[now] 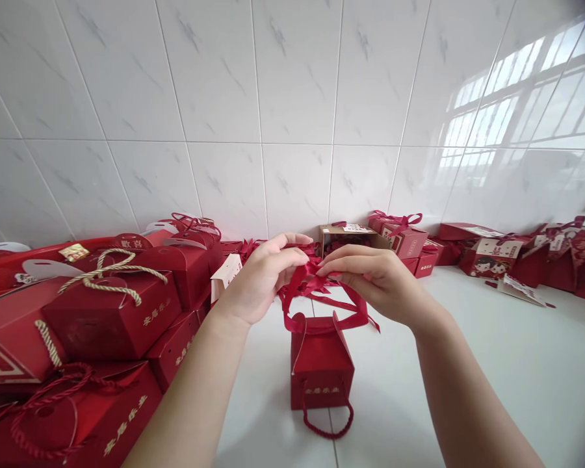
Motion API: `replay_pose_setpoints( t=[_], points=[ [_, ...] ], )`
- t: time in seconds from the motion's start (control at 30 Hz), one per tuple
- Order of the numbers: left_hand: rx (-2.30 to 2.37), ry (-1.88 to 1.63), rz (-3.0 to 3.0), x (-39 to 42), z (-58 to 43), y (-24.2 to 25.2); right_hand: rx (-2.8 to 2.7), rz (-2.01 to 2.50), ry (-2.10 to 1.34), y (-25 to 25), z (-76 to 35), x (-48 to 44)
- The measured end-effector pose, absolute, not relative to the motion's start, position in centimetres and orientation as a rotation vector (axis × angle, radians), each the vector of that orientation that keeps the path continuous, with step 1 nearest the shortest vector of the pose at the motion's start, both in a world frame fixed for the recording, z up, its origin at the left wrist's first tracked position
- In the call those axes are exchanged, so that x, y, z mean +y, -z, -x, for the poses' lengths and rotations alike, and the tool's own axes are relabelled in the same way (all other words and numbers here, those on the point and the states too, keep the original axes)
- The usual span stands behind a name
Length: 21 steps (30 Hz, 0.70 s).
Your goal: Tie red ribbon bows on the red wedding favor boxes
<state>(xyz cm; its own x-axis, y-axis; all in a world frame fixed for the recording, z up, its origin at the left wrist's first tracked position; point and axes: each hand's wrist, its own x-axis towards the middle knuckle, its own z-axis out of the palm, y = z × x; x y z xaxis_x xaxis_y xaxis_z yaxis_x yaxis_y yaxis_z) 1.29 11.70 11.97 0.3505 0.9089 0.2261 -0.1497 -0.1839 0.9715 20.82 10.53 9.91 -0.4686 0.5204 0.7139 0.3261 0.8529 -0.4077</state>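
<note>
A small red gift box (322, 367) with gold characters and a red cord loop stands on the white tiled floor (492, 377) in front of me. A red ribbon (316, 292) runs through its top handle. My left hand (260, 276) pinches one part of the ribbon above the box. My right hand (377, 276) pinches the other part, fingertips almost meeting the left ones. Both hands are closed on the ribbon.
A pile of larger red boxes (107, 312) with gold rope handles fills the left side. An open cardboard carton (351, 235) and more red boxes (492, 257) line the white tiled wall behind and to the right.
</note>
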Motion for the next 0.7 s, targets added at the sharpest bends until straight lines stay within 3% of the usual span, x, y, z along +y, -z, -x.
replay_pose_setpoints(
  t=[0.37,0.57,0.7],
  points=[
    [0.839,-1.035,-1.463,11.33,-1.81,-12.16,-2.126,0.717,-0.061,-9.55,-20.89,10.9],
    [0.774,-1.096,-1.545,11.56,-1.85,-11.9,-2.084,0.718,-0.112,-9.38,-20.86,11.08],
    [0.977,-1.146,-1.807,10.8,-1.78,-11.88,-2.056,0.763,-0.263,-9.62,-21.21,11.19]
  ],
)
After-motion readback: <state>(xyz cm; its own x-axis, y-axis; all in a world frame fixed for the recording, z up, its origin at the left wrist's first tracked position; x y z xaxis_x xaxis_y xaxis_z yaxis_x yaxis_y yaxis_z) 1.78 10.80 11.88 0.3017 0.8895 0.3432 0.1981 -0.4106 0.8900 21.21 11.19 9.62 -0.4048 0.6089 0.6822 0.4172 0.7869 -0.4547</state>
